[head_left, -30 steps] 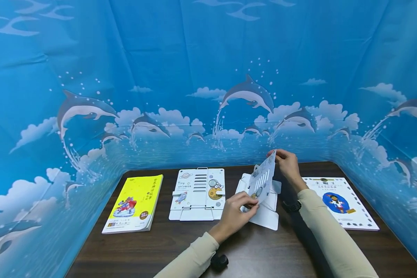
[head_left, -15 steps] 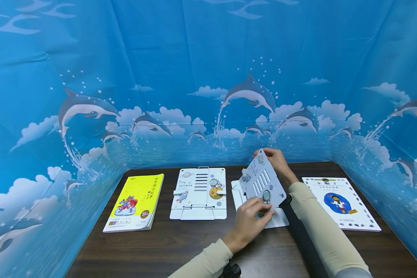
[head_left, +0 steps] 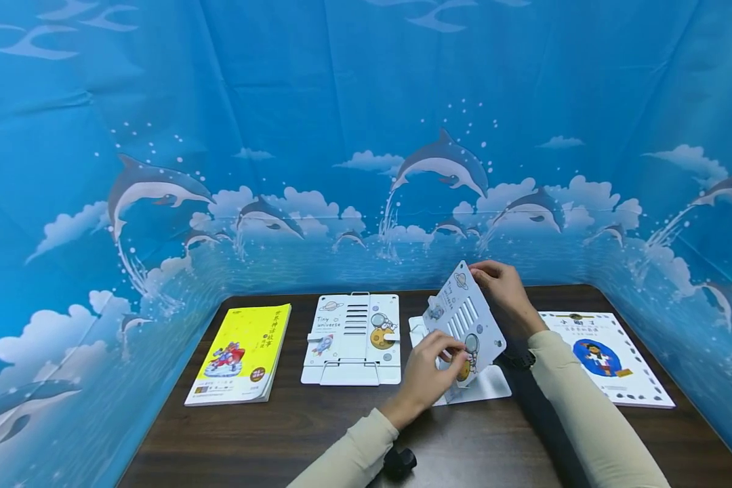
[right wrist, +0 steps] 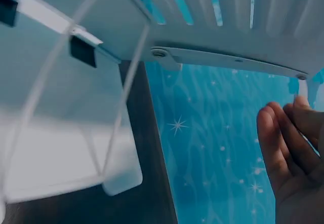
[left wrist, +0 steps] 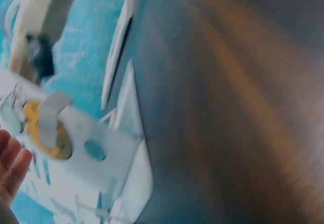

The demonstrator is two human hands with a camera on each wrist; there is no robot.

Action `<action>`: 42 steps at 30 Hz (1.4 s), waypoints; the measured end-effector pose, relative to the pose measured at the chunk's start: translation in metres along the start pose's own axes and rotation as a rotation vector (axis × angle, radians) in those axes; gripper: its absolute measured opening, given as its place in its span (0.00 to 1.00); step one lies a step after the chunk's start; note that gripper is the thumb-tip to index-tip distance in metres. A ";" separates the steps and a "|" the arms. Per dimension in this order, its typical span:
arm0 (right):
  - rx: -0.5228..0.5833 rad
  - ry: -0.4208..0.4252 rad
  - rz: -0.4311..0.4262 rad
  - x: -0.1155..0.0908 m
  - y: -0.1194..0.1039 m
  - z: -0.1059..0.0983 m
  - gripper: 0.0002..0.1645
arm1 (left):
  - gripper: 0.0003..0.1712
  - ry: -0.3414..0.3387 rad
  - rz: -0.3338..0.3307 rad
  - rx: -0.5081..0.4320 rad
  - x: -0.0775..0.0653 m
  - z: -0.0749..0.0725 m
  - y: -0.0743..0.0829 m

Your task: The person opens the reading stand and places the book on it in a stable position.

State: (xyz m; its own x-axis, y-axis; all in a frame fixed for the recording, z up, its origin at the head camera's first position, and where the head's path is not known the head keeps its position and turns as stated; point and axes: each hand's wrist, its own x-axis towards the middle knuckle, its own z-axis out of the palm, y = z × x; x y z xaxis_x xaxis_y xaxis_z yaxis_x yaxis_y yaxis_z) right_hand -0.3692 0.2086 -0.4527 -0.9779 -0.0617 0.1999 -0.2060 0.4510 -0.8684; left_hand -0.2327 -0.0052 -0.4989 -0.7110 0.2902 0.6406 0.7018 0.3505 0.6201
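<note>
A white book stand point(head_left: 466, 305) printed with planets and an astronaut has its front panel raised at a slant above its flat base point(head_left: 491, 385). My right hand point(head_left: 505, 291) pinches the panel's top edge from the right. In the right wrist view, its fingertips point(right wrist: 271, 117) meet near a corner of the panel, beside the wire support point(right wrist: 119, 102). My left hand point(head_left: 425, 373) is in front of the panel's lower part, fingers loosely bent. The left wrist view shows those fingers close to the panel, apart from the page clip point(left wrist: 49, 117) over the orange planet.
A matching book stand point(head_left: 350, 339) lies flat to the left. Beyond it is a yellow book point(head_left: 244, 346); a white book point(head_left: 604, 359) lies at the right, by my right forearm. The dark wooden table point(head_left: 268, 447) ends at a blue dolphin curtain point(head_left: 317, 169).
Over the last second the panel has turned to face me more. My right hand moved left, then back right along the top edge. My left hand moved right, then slightly back.
</note>
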 end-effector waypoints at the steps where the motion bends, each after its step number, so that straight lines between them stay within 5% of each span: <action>1: 0.002 0.018 0.002 -0.005 0.001 -0.002 0.25 | 0.05 -0.002 -0.032 -0.007 0.004 -0.002 -0.002; 11: -0.062 0.152 0.034 -0.067 -0.009 -0.004 0.25 | 0.03 0.013 -0.243 -0.032 0.049 -0.017 -0.029; 25: 0.055 0.294 0.126 -0.137 -0.031 -0.001 0.20 | 0.10 -0.013 -0.465 -0.100 0.087 -0.023 -0.054; 35: 0.266 0.293 0.061 -0.184 -0.040 0.015 0.13 | 0.16 -0.109 -0.545 -0.115 0.104 -0.019 -0.061; 42: 0.246 0.194 0.087 -0.199 -0.041 0.027 0.19 | 0.24 -0.201 -0.560 -0.135 0.107 -0.011 -0.060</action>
State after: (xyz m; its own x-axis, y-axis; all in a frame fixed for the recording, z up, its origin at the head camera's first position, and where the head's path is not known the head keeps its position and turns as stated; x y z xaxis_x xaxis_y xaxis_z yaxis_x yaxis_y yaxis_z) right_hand -0.1673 0.1781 -0.4690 -0.9719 0.1487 0.1825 -0.1479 0.2173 -0.9648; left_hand -0.3503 -0.0053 -0.4625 -0.9590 0.2612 0.1104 0.2087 0.3865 0.8983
